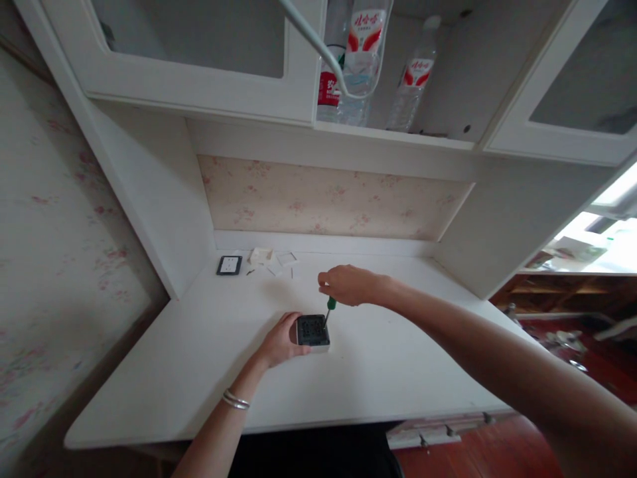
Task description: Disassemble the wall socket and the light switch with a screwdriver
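On the white desk, my left hand [284,342] grips a small square box [320,348] with white sides and a black, detailed top, which looks like a wall socket in its mounting box. My right hand [347,284] is closed around a screwdriver [331,304] with a green handle. Its metal shaft slants down, and the tip meets the right side of the black top. Most of the handle is hidden inside my fingers. Farther back on the left lies a wall socket plate [229,265] with a black frame and white face.
Beside the socket plate lie a white square box [261,256], thin frame pieces [286,259] and small loose bits [250,271]. Plastic bottles [412,76] stand in the cabinet above, with a pale curved bar [318,43] in front. The desk's front edge [318,423] is near my body.
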Tool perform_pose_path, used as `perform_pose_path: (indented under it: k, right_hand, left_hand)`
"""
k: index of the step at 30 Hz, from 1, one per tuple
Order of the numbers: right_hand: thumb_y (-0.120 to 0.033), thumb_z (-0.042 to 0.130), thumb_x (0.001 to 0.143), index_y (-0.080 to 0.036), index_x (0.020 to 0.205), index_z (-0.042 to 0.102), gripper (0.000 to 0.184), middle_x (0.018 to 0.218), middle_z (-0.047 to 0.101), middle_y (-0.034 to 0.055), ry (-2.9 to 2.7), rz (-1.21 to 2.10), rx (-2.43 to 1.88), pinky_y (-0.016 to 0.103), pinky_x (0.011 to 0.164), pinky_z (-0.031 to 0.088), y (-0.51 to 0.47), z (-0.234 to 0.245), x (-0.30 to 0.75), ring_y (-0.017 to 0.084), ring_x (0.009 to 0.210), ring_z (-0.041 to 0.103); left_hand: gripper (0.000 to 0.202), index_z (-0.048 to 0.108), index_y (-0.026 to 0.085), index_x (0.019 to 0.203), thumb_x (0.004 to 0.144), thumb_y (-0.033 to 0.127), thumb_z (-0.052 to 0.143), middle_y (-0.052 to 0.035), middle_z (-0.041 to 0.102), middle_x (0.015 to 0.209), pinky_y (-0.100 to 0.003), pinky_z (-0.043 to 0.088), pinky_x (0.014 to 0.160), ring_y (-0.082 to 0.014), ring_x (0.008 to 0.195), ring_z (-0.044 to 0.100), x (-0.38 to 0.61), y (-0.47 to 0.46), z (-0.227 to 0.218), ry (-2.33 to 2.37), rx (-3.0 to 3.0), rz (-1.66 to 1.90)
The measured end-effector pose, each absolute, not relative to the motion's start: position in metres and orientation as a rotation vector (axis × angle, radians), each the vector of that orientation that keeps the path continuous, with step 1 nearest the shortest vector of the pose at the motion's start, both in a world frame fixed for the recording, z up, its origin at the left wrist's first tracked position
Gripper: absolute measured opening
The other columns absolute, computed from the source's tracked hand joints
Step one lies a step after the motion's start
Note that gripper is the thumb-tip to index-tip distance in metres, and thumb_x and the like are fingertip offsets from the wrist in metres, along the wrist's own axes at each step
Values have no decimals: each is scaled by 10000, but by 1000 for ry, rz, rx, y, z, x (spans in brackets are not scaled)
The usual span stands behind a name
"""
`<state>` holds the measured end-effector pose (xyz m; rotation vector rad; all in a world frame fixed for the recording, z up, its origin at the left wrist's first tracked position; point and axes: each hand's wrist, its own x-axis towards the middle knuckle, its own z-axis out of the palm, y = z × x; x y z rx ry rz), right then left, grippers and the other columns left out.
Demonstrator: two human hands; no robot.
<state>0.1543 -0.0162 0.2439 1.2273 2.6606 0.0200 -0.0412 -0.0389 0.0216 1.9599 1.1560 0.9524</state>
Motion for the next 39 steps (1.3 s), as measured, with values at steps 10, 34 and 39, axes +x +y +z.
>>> perform_pose_path:
  k: [10,34,39]
  right_hand:
    - [-395,416,862,-179,1079,587,351,915,660,119,2633,-60,1230,309,651,421,-15,249,153,244,832,615]
    - [-259,546,752,-202,1081,583,335,1091,617,102,2741,-122,996,271,676,422,-15,250,151,213,892,599]
    - [-466,496,812,-184,1088,583,404,1034,641,122,2674,-62,1188,310,692,431,-15,249,149,253,894,602]
  left_hand:
    - [765,487,210,1227,548,360,805,-87,512,1221,-378,387,980,-269,1125,495,-42,-39,21,1152,1976,961]
    - [758,497,213,1217,542,357,809,-86,514,1213,-395,394,978,-277,1123,497,-41,-40,25,1161,1970,948]
    - [754,494,208,1225,553,352,803,-89,516,1214,-394,390,979,-278,1127,498,-41,-40,26,1157,1967,946]
